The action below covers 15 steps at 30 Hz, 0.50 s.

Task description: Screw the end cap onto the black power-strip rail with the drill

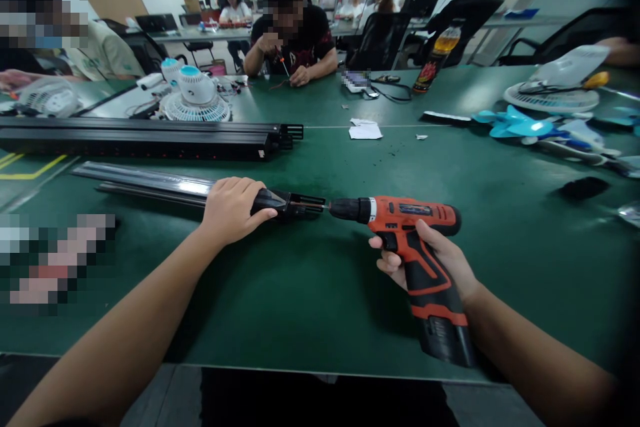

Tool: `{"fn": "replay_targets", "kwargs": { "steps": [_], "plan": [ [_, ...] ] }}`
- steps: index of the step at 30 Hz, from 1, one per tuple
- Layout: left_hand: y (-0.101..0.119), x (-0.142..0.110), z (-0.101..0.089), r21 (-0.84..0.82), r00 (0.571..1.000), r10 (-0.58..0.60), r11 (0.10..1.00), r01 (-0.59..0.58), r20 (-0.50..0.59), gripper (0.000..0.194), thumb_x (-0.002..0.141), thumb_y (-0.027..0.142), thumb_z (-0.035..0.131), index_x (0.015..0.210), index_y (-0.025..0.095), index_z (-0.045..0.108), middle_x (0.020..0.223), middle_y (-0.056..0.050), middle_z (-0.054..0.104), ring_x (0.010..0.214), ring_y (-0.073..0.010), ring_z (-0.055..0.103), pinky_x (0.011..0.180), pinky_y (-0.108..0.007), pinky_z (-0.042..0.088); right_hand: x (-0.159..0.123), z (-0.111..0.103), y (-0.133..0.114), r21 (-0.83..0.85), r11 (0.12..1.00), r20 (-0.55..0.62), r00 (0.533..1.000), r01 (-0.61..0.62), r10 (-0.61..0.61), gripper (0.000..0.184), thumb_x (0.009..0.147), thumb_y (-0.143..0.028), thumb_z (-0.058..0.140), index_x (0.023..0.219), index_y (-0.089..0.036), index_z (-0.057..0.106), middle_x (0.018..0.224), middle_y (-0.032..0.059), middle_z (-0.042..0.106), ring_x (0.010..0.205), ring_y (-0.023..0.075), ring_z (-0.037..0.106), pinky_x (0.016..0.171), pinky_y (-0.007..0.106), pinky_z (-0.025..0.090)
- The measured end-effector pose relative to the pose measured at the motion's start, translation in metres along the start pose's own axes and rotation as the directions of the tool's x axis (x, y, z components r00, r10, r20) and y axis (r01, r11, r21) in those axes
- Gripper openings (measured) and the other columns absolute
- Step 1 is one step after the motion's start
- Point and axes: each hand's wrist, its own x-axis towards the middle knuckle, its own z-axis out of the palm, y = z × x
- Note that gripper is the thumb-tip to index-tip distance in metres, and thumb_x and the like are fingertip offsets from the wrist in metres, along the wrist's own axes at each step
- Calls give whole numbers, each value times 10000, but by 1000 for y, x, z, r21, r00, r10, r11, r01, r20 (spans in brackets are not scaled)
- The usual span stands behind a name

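A long black profile [160,181] with a glossy top lies across the green table, its slotted end pointing right. My left hand [234,210] is wrapped over it near that end, thumb along the near side. In my right hand [440,253] is an orange and black cordless drill [415,213], its battery tilted down toward me. The drill's chuck [350,209] points left, and its thin bit reaches the slotted end of the profile. Whether the bit touches a screw there is too small to tell. My right fingers lie around the handle by the trigger.
More black profiles [150,137] lie just beyond. Fan parts [197,93] stand at the back left, and blue fan blades [515,123] lie at the right. White paper [365,129] and a drink bottle [435,63] are farther back. A person [295,40] sits opposite.
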Motion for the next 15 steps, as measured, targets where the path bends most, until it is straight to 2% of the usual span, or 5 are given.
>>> {"fn": "replay_targets", "kwargs": {
  "steps": [6,10,15],
  "plan": [
    [0,-1,0,20,1000,-3,1000,3,-3,560,967,710,450,1154,240,689,1114,-116,745,1061,-341,646,991,-495,436,-1,-4,3,-25,1000,17,1000,4,-3,568,840,-535,814,1274,-200,669,965,73,756,712,121,642,681,178,603],
    [0,-1,1,22,1000,10,1000,-9,-1,602,969,725,430,1153,217,694,1104,-123,746,1052,-348,649,987,-497,438,0,-12,6,-62,997,67,997,44,-40,495,887,-517,786,1262,-209,688,958,53,746,744,103,634,741,166,595],
    [-2,-1,2,32,1000,17,999,-17,-3,640,975,734,406,1156,194,699,1104,-130,748,1049,-357,657,989,-512,445,1,-25,9,-93,995,188,982,23,-5,524,908,-532,764,1250,-138,715,805,45,690,706,100,594,586,127,534]
  ]
}}
